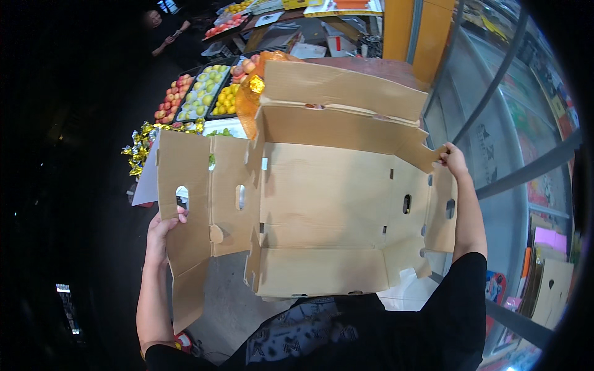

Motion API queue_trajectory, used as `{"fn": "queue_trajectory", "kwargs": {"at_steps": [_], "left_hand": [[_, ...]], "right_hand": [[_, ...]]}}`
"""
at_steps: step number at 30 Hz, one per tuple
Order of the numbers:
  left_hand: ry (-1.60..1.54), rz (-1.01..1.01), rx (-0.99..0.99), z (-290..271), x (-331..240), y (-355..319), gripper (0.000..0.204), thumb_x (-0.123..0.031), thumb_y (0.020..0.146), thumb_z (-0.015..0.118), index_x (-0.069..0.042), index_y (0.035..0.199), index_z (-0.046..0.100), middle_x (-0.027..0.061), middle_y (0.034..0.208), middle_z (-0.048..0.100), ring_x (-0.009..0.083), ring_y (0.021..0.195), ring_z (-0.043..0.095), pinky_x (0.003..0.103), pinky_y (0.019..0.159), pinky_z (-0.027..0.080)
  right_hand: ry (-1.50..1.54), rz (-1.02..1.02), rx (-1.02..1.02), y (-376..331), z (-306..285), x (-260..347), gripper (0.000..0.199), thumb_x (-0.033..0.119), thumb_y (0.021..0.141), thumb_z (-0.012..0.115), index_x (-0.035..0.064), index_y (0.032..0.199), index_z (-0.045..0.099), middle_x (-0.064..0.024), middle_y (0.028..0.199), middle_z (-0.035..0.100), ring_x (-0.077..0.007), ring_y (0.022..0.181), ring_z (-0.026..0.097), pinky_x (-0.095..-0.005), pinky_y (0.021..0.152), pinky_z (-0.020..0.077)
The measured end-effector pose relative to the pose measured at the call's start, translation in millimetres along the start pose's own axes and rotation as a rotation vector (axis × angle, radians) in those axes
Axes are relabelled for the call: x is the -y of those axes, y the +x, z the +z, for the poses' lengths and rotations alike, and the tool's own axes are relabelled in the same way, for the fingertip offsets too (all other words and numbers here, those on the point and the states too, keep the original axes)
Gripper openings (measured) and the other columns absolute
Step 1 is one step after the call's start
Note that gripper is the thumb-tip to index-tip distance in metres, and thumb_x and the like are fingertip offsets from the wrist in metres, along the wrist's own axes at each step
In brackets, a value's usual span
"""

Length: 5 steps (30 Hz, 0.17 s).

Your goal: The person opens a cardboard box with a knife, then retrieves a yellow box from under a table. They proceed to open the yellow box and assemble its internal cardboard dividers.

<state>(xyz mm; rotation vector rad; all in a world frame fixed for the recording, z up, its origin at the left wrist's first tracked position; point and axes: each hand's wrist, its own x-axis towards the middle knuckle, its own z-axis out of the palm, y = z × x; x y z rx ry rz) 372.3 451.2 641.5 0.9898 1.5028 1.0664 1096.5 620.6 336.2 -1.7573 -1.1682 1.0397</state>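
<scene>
A large brown cardboard box [328,191], partly unfolded, is held up in front of my body. Its inside faces me, with the side flaps spread out and oval hand holes cut in them. My left hand [163,232] grips the outer left flap [185,235] just below its hand hole, fingertips showing at the hole's lower edge. At the upper right, my right hand [455,159] pinches the corner of the right side flap. The box's back panel [343,89] stands up at the far side. What lies behind the box is hidden.
Crates of red apples [174,99], green fruit [204,91] and oranges [226,100] stand beyond the box at left, beside gold tinsel [139,148]. A glass-sided cabinet [507,142] lines the right side. Folded cardboard [552,290] leans at lower right. Another person [168,31] stands far left.
</scene>
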Motion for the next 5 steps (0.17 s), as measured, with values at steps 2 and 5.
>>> {"fn": "queue_trajectory", "kwargs": {"at_steps": [2,5], "left_hand": [[0.024,0.027,0.003,-3,1,-1,0.026,-0.004,0.077,0.050,0.000,0.101,0.061,0.0064,0.087,0.063,0.0182,0.099,0.055,0.030,0.093,0.041],[0.080,0.058,0.019,1,-5,-9,0.029,-0.006,0.077,0.052,0.001,0.104,0.061,0.0066,0.089,0.064,0.0205,0.102,0.055,0.031,0.098,0.038]], "right_hand": [[-0.272,-0.092,-0.095,21,-5,-6,0.024,-0.007,0.087,0.051,0.0066,0.105,0.058,-0.0092,0.087,0.060,-0.0179,0.066,0.062,-0.0315,0.056,0.0516],[-0.644,-0.152,-0.439,52,19,-47,0.028,0.005,0.086,0.062,0.0084,0.114,0.059,-0.0161,0.109,0.061,-0.0279,0.079,0.066,-0.0375,0.065,0.0566]]}}
